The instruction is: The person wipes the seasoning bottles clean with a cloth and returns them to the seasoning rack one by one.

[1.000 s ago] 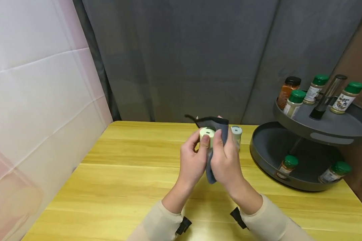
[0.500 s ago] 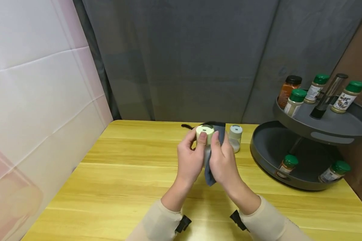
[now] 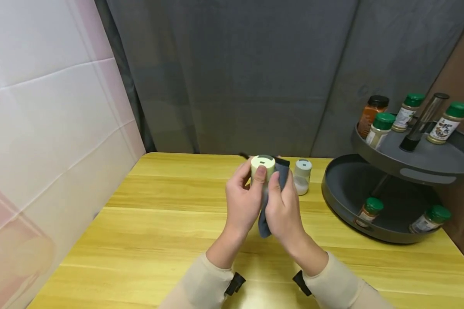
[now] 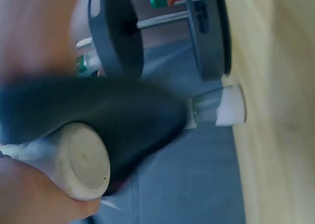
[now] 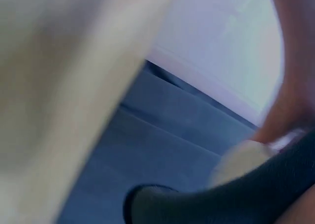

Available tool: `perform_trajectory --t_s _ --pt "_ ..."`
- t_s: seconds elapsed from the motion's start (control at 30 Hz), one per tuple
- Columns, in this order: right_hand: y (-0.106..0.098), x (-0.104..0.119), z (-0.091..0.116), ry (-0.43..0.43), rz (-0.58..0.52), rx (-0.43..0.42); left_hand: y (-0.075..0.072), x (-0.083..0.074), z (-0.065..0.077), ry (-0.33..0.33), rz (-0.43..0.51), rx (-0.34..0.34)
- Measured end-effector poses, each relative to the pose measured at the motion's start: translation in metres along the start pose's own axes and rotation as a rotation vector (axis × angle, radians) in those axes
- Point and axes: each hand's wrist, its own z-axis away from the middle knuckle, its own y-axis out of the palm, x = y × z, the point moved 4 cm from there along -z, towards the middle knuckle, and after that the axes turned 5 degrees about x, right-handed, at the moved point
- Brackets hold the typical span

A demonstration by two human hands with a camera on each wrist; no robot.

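Observation:
My left hand [image 3: 242,205] grips a seasoning shaker [image 3: 260,165] with a pale green cap, its thumb against the cap's side. A dark grey cloth [image 3: 282,171] is held in my right hand [image 3: 285,208] and lies against the shaker's right side, its lower end hanging below the hands. From beneath, the left wrist view shows the shaker's round base [image 4: 88,160] with the cloth [image 4: 118,106] beside it. The right wrist view is blurred; the cloth [image 5: 206,204] crosses its bottom. Both hands are above the table, and fingers behind the cloth are hidden.
A second shaker [image 3: 302,177] with white contents stands upright on the wooden table [image 3: 170,240], just right of my hands. Farther right is a dark two-tier round rack [image 3: 326,189] bearing several spice jars, most with green caps. A grey curtain [image 3: 232,77] hangs behind.
Both hands have shifted slightly left, uncovering more of the second shaker. The cloth's raised top edge has dropped and it now lies closer along the held shaker, whose cap shows more fully.

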Motion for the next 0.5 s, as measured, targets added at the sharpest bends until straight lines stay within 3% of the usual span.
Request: perform_trajectory --t_s 0.13,0.2,0.27,0.43,0.5 --pt "0.0 0.018 -0.006 -0.161 0.046 -0.05 0.005 0.002 0.003 -0.017 0.061 0.02" --pt "0.003 0.018 -0.004 -0.19 0.099 -0.056 0.004 0.001 0.001 -0.014 0.092 0.004" --pt "0.005 0.011 0.001 -0.154 0.129 -0.044 0.001 0.0 -0.002 -0.002 0.094 -0.024" --pt "-0.001 -0.004 0.005 0.05 0.09 0.031 -0.003 0.0 -0.005 -0.003 0.063 -0.055" --pt "-0.005 0.001 0.001 0.057 0.062 0.033 0.0 0.001 -0.004 -0.004 0.061 -0.036"
